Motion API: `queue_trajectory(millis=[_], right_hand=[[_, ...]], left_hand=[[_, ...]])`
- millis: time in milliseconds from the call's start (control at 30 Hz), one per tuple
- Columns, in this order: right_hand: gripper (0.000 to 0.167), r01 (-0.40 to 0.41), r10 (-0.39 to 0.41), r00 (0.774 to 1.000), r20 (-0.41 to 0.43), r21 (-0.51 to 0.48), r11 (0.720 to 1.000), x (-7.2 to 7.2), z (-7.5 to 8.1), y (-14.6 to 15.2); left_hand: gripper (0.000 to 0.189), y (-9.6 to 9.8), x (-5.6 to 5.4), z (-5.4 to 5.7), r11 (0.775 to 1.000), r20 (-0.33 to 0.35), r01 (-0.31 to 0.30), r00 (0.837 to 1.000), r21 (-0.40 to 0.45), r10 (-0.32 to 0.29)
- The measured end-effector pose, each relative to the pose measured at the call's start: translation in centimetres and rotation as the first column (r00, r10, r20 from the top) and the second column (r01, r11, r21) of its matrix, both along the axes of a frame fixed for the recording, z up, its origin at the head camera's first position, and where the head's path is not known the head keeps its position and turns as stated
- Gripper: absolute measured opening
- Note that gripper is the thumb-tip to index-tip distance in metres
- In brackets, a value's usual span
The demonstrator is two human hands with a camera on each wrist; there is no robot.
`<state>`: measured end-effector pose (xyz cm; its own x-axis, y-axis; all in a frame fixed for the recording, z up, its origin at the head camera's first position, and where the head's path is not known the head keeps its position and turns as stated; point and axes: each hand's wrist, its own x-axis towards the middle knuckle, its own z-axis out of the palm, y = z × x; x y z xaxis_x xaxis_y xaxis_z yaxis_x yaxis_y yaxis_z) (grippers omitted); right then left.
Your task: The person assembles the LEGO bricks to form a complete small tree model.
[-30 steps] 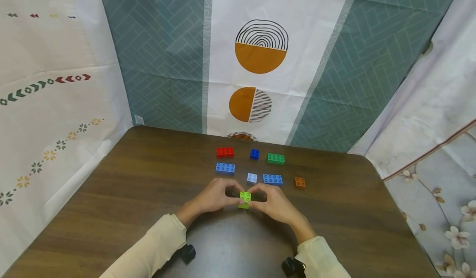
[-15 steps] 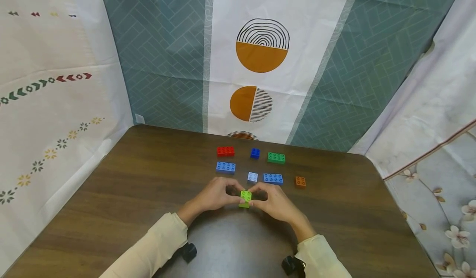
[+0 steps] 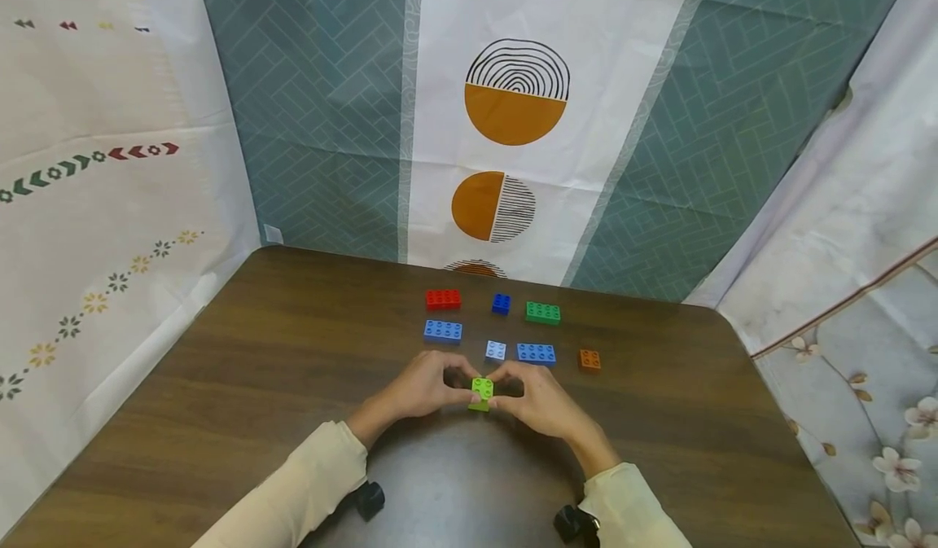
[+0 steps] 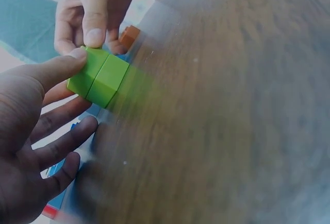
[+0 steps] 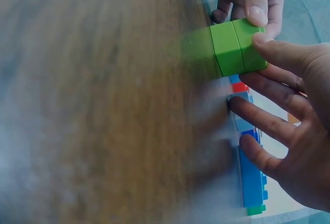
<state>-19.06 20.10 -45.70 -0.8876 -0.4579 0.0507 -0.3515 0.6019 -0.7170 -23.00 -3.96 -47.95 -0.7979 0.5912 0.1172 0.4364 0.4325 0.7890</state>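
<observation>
**Apparently joined: one lime-green stack [image 3: 482, 387]; seven other bricks loose**

Table [image 3: 256, 352]: your dark wooden surface bears everything. No box, tray or other container shows; the bricks sit directly on the wood.

Hands: your left hand [image 3: 422, 385] and right hand [image 3: 542, 401] face each other across the lime-green stack. On each, thumb and index finger pinch the upper brick [image 4: 88, 72]; your remaining fingers are spread, off it.

Stack: stands upright on the table between your hands. Done, by judgement: upper brick set squarely on the lower brick [image 4: 108, 80], thin seam between. Whether pressed fully home, cannot tell.

Eight-stud bricks, unjoined: red brick [image 3: 443, 300] and green brick [image 3: 543, 313] in the far row; one blue brick [image 3: 443, 332] and a second blue brick [image 3: 536, 354] nearer you.

Four-stud bricks, also unjoined: dark-blue brick [image 3: 501, 304] between red and green; pale-blue brick [image 3: 496, 350] just beyond your hands; orange brick [image 3: 589, 360] at the right end.
</observation>
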Motion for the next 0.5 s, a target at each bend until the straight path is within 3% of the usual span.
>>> queue_trajectory(millis=[267, 500], right_hand=[[0.036, 0.037, -0.038, 0.999, 0.014, 0.064, 0.997, -0.1, 0.3, 0.2], [0.047, 0.063, -0.063, 0.998, -0.005, 0.012, 0.998, -0.4, 1.8, 2.2]], left_hand=[[0.023, 0.2, 0.2, 0.3, 1.000, 0.002, 0.000, 1.000, -0.001, 0.000], [0.024, 0.2, 0.3, 0.2, 1.000, 0.018, -0.012, 1.000, -0.027, 0.013]])
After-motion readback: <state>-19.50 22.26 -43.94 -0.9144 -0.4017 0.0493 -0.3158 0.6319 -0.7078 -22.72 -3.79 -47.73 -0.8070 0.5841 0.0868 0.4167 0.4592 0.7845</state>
